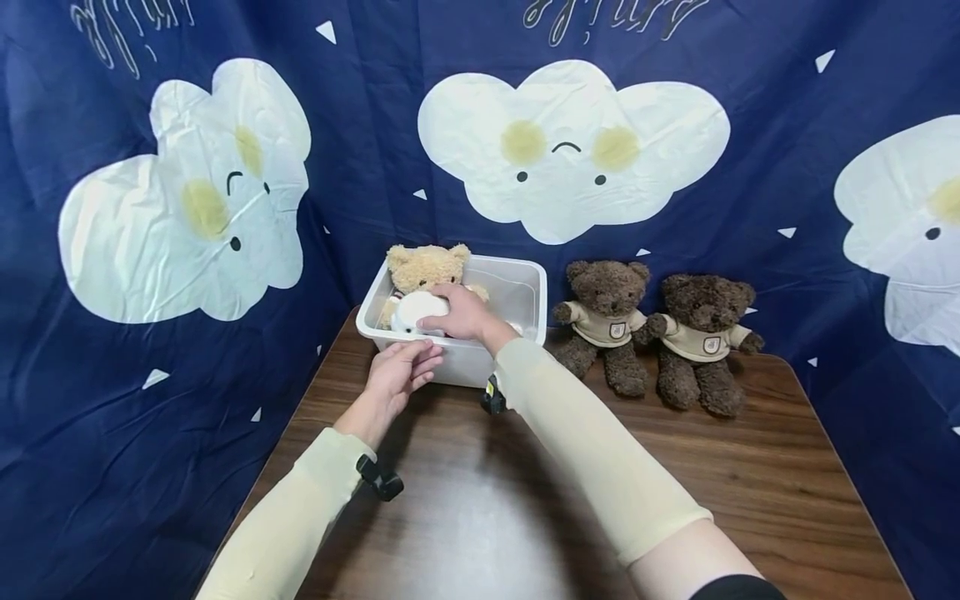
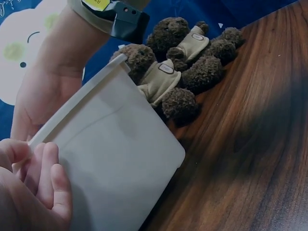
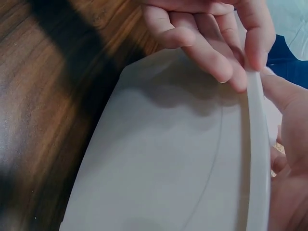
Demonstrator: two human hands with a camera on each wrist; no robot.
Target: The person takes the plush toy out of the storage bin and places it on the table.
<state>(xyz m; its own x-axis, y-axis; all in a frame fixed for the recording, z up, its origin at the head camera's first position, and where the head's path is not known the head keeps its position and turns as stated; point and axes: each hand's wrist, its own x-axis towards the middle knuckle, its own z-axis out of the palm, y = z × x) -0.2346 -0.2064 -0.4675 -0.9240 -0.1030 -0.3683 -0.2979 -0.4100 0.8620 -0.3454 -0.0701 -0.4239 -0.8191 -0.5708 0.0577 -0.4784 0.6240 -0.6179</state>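
Note:
A light grey plastic bin [image 1: 517, 275] stands at the far left part of the wooden table. Inside it a tan teddy bear [image 1: 423, 265] leans against the back left corner. My right hand [image 1: 467, 315] reaches over the front rim and holds a round white plush toy [image 1: 411, 312] with small dark eyes, in front of the tan bear. My left hand [image 1: 397, 371] pinches the bin's front rim, thumb on top and fingers underneath, as the right wrist view shows. In that view the bin's wall [image 3: 159, 144] hides most of the right hand's fingers.
Two dark brown teddy bears in beige shirts, one nearer the bin [image 1: 609, 321] and one farther right [image 1: 707, 337], sit against a blue cloth backdrop [image 1: 390, 167] printed with clouds. The wooden table [image 1: 480, 500] extends toward me beneath both forearms.

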